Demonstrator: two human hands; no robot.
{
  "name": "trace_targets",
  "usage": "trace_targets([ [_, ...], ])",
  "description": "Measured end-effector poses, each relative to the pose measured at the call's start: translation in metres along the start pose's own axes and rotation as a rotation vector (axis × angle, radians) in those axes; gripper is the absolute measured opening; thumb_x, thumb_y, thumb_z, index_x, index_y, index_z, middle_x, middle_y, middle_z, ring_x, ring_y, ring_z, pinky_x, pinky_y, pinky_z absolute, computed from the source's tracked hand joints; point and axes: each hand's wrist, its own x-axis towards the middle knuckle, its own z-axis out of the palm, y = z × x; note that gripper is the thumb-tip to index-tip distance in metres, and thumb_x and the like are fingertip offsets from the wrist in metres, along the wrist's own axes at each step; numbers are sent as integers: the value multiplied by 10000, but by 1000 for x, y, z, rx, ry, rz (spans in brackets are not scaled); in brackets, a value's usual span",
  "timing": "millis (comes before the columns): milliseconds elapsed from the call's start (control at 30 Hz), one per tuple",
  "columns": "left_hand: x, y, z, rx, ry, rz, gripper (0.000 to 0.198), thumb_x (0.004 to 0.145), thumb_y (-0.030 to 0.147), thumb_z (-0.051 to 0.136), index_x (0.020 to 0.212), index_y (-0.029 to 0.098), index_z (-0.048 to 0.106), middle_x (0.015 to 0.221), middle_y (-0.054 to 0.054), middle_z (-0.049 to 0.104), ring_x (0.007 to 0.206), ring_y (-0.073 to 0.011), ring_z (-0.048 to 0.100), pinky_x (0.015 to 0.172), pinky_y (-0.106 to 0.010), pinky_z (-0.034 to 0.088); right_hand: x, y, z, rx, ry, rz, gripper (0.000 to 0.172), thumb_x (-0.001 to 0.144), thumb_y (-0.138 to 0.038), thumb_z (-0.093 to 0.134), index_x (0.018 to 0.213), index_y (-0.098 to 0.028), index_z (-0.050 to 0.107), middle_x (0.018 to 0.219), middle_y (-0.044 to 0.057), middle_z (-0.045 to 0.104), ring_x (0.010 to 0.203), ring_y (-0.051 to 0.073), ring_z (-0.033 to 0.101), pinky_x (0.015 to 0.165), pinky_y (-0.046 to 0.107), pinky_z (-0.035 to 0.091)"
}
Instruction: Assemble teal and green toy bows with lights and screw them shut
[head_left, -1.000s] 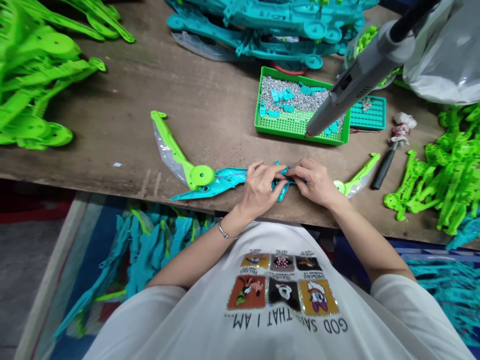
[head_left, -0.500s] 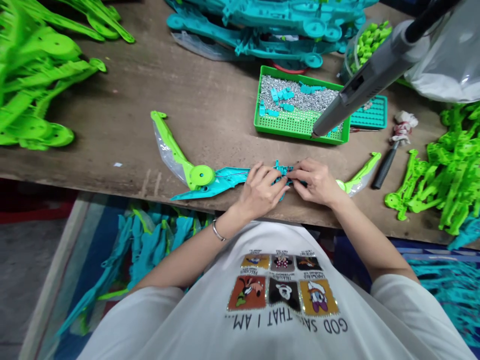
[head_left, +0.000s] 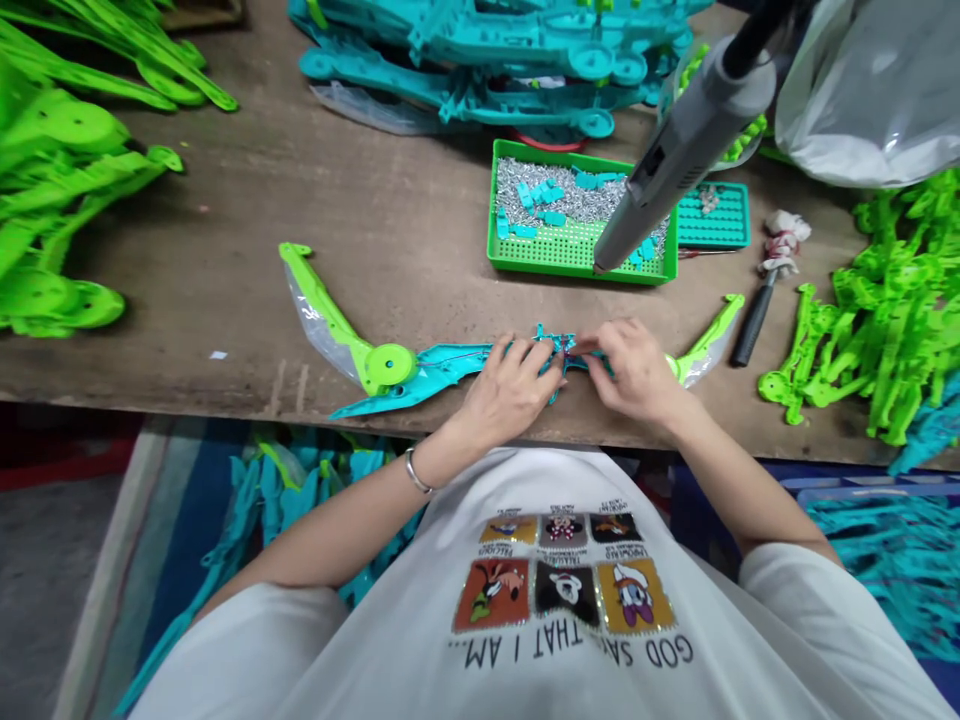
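Observation:
A turquoise plastic toy bow body (head_left: 448, 368) lies along the table's front edge. Light green limbs with clear film stick out at its left end (head_left: 330, 310) and right end (head_left: 706, 350). My left hand (head_left: 511, 388) is closed over the body just left of its middle, fingers curled on it. At the middle section with small fittings (head_left: 559, 345), the thumb and fingers of my right hand (head_left: 636, 368) are pinched together. What lies between those fingertips is too small to make out.
A grey powered screwdriver (head_left: 679, 150) hangs over a green basket (head_left: 547, 262) of screws and small turquoise pieces. A teal tray (head_left: 716, 215) and a cloth-wrapped hammer (head_left: 756, 315) lie to the right. Green parts (head_left: 885, 330) and turquoise bows (head_left: 450, 75) are piled around.
My right hand's fingertips have lifted slightly and drawn a little away from my left fingers. The bow remains in place on the table; the whole view has shifted a little.

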Motion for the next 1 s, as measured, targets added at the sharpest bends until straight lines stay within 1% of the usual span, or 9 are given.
trace_targets([
  [133, -3, -4, 2, 21, 32, 69, 322, 1020, 291, 573, 1323, 221, 657, 1269, -147, 686, 1145, -302, 624, 1080, -527, 471, -2, -6, 16, -97, -85, 6, 202, 956, -115, 491, 1114, -203, 582, 1017, 104, 765, 964, 285, 654, 940, 473, 442],
  [233, -4, -5, 1, 52, 37, 97, 343, 1022, 312, 580, 1341, 208, 649, 1265, -135, 700, 1142, -302, 616, 1066, -516, 474, -4, -2, 13, -10, -94, 6, 270, 926, -93, 501, 1168, -199, 558, 1070, 107, 769, 996, 288, 679, 931, 473, 469],
  [300, -4, -5, -1, 64, 12, 94, 354, 1023, 308, 577, 1354, 199, 646, 1279, -137, 700, 1129, -303, 611, 1031, -504, 485, -7, 4, 2, 97, -33, 42, 310, 920, -92, 509, 1207, -207, 537, 1118, 103, 766, 1036, 281, 703, 924, 461, 507],
  [433, -2, -5, -4, 79, -14, 97, 359, 1027, 306, 568, 1358, 191, 650, 1344, -146, 675, 1118, -308, 601, 964, -483, 495, -17, 18, -26, 270, 237, 290, 301, 932, -129, 559, 1204, -256, 535, 1149, 64, 762, 1059, 240, 738, 936, 417, 565],
  [467, -2, -5, -4, 80, -14, 99, 359, 1026, 303, 568, 1356, 189, 651, 1355, -149, 669, 1119, -309, 598, 957, -481, 493, -21, 19, -31, 297, 273, 338, 285, 930, -141, 580, 1186, -261, 541, 1126, 55, 765, 1031, 231, 747, 921, 405, 576],
  [533, -2, -5, -4, 74, -14, 95, 357, 1022, 294, 572, 1355, 194, 654, 1379, -152, 656, 1134, -313, 590, 958, -483, 487, -26, 19, -36, 342, 271, 382, 254, 921, -164, 621, 1149, -259, 560, 1067, 38, 765, 962, 214, 755, 878, 382, 592],
  [633, -2, -6, -2, 57, -22, 75, 356, 1011, 287, 585, 1350, 212, 661, 1402, -153, 643, 1162, -324, 572, 960, -494, 481, -33, 12, -34, 343, 196, 359, 209, 904, -177, 647, 1092, -251, 593, 984, 20, 746, 871, 194, 732, 815, 357, 587],
  [733, -3, -6, -1, 39, -23, 63, 363, 1004, 289, 594, 1354, 224, 664, 1403, -157, 642, 1172, -327, 561, 966, -502, 480, -37, 5, -27, 235, 143, 298, 199, 882, -161, 640, 1062, -243, 615, 962, 29, 726, 878, 212, 697, 822, 380, 562],
  [1000, -4, -6, 0, 56, 1, 78, 367, 1006, 301, 593, 1355, 210, 661, 1401, -152, 645, 1159, -326, 551, 956, -495, 488, -45, -1, -9, -24, 153, 209, 201, 918, -161, 573, 1104, -214, 629, 1000, 69, 739, 919, 267, 634, 815, 433, 469],
])
